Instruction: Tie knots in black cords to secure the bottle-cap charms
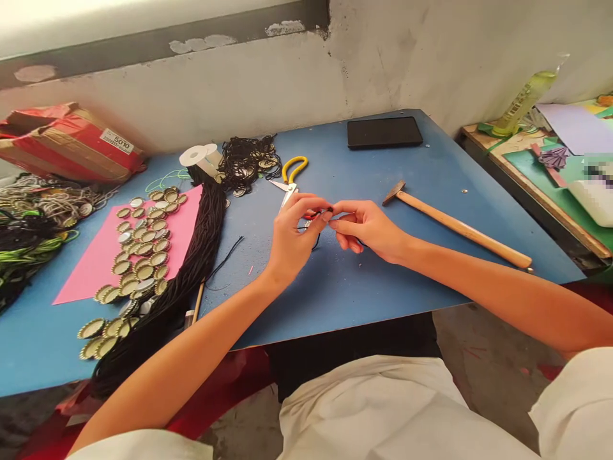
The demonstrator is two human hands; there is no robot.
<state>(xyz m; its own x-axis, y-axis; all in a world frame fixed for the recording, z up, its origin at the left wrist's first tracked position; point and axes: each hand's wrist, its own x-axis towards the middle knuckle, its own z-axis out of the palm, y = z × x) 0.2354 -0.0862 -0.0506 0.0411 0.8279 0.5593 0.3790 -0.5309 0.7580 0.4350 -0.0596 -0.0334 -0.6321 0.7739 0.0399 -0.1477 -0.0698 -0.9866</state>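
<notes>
My left hand (293, 237) and my right hand (368, 227) meet over the middle of the blue table (364, 287). Both pinch a thin black cord (317, 241) between fingertips, and a loop of it hangs below my left fingers. Something small and red shows between the hands; I cannot make it out. Yellow-handled scissors (290, 175) lie just behind my left hand. A hammer (454, 225) with a wooden handle lies to the right of my right hand.
A thick bundle of black cords (191, 268) runs down the left. Several flattened bottle caps (141, 255) cover a pink sheet (96, 262). A white spool (197, 155), a cord tangle (249, 160), a black phone (384, 132) and a red box (67, 140) sit behind.
</notes>
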